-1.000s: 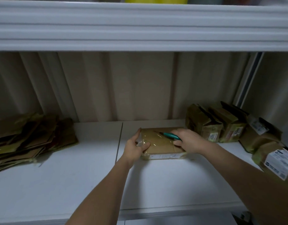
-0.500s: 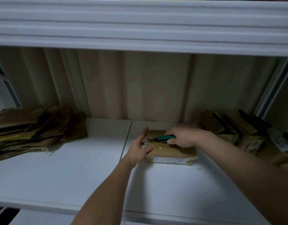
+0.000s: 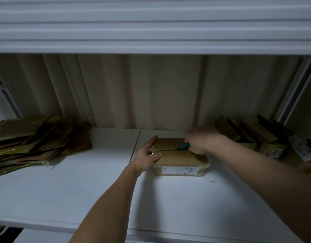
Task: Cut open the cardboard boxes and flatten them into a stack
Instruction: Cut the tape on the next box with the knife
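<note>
The right hand (image 3: 198,142) holds the teal cutter (image 3: 183,146) in a closed grip on the box (image 3: 179,155) seam; a slip could nick the bracing left hand (image 3: 147,155), its fingers relaxed.

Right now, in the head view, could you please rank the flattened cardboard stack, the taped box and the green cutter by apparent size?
1. flattened cardboard stack, widest by far.
2. taped box, steadied by the left hand.
3. green cutter, mostly hidden in the right hand, so its full length is unsure.
</note>
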